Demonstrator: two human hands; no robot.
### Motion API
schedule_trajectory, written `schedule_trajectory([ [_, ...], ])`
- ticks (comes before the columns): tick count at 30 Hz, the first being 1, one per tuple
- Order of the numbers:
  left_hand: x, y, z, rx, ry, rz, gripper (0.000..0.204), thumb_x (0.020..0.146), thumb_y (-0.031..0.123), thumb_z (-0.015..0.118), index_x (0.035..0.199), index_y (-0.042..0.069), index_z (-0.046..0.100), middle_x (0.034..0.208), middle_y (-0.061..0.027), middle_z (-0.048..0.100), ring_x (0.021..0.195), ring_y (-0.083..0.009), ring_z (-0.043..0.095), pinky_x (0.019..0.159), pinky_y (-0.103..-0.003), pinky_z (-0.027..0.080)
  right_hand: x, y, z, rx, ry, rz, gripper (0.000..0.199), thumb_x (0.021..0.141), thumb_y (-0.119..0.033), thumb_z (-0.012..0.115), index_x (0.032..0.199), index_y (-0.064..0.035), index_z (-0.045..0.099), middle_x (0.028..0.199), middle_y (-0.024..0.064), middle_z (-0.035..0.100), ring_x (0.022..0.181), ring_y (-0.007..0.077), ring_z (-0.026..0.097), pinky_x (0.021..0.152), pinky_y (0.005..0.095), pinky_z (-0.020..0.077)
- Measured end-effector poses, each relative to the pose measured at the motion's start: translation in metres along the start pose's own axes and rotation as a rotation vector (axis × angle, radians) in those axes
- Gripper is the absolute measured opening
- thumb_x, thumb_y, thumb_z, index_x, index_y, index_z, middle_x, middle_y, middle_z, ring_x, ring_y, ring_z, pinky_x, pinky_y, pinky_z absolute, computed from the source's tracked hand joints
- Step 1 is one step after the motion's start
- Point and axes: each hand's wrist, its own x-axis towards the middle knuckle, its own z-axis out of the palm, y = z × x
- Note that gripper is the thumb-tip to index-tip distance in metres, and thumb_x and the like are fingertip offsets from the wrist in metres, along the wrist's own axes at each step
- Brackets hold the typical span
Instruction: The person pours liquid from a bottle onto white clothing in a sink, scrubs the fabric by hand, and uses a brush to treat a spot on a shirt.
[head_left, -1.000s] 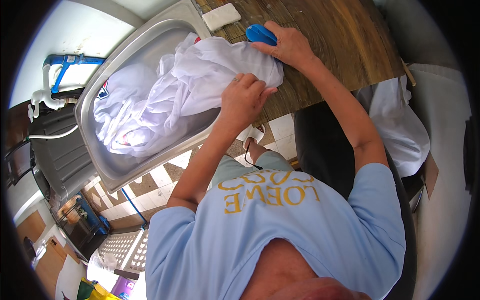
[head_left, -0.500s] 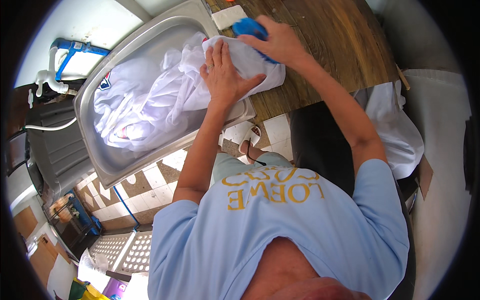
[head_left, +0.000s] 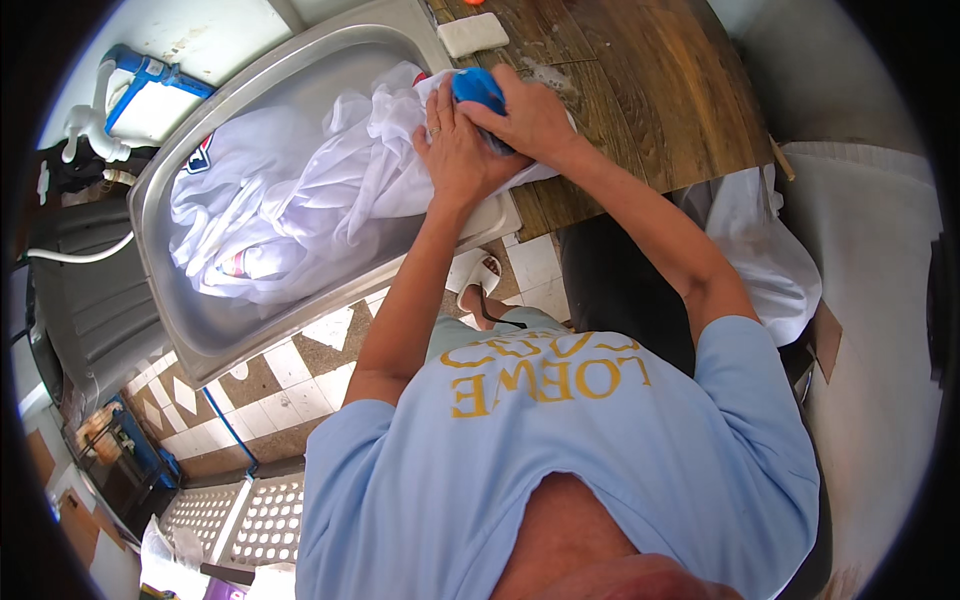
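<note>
A wet white garment (head_left: 335, 195) lies bunched in the steel sink (head_left: 165, 300), one end drawn over the rim onto the wooden counter (head_left: 640, 110). On that end my left hand (head_left: 458, 160) lies flat with its fingers stretched out, pressing the fabric. My right hand (head_left: 535, 122) is closed around a blue scrubbing brush (head_left: 477, 90), held against the cloth right beside my left fingers. The brush's underside is mostly hidden by my hands. Above them, a white rectangular block (head_left: 473, 35), perhaps soap, rests on the counter by the sink's edge.
Soapy foam (head_left: 548, 78) wets the counter beyond my right hand. A white faucet (head_left: 95, 130) on blue pipe (head_left: 160, 72) is at the sink's left. A white plastic bag (head_left: 765, 255) hangs at the right below the counter. Patterned tiles (head_left: 285, 390) cover the floor.
The brush, in my right hand, has moved left and slightly down across the cloth, up to my left hand. Foam now shows on the counter where the hand was. The view has shifted slightly.
</note>
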Motion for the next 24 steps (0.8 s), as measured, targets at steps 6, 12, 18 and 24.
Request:
schedule_trajectory([
  [6,0.003,0.006,-0.011,-0.014,-0.065,-0.020,0.121,0.054,0.059,0.079,0.144,-0.003,0.026,0.154,-0.0129,0.024,0.143,-0.0299,0.019,0.107,-0.057,0.020,0.037,0.055,-0.041,-0.325,-0.091,0.171,0.053,0.077,-0.058,0.064,0.094,-0.0085,0.057,0.079,0.0195,0.067,0.078,0.0375,0.067,0.068,0.0468,0.0516],
  [12,0.000,0.001,-0.003,-0.060,0.001,-0.020,0.122,0.052,0.055,0.080,0.144,-0.003,0.026,0.154,-0.0131,0.022,0.141,-0.0330,0.022,0.103,-0.061,0.022,-0.001,0.004,0.008,-0.130,0.036,-0.019,0.052,0.077,-0.056,0.068,0.089,-0.0066,0.058,0.071,0.0189,0.064,0.068,0.0386,0.063,0.062,0.0446,0.0497],
  [18,0.000,0.002,-0.007,-0.087,-0.058,-0.037,0.121,0.052,0.054,0.080,0.144,-0.003,0.026,0.154,-0.0143,0.021,0.142,-0.0329,0.020,0.104,-0.060,0.021,0.020,0.009,-0.008,-0.142,-0.044,0.129,0.053,0.078,-0.056,0.066,0.094,-0.0068,0.057,0.077,0.0206,0.065,0.074,0.0387,0.064,0.066,0.0459,0.0499],
  [24,0.001,0.001,-0.007,-0.119,-0.048,-0.026,0.122,0.054,0.054,0.080,0.145,-0.003,0.023,0.155,-0.0136,0.018,0.142,-0.0329,0.019,0.104,-0.061,0.020,0.008,0.005,0.003,-0.206,0.014,0.125,0.052,0.078,-0.056,0.064,0.094,-0.0068,0.056,0.079,0.0182,0.067,0.077,0.0390,0.065,0.066,0.0490,0.0502],
])
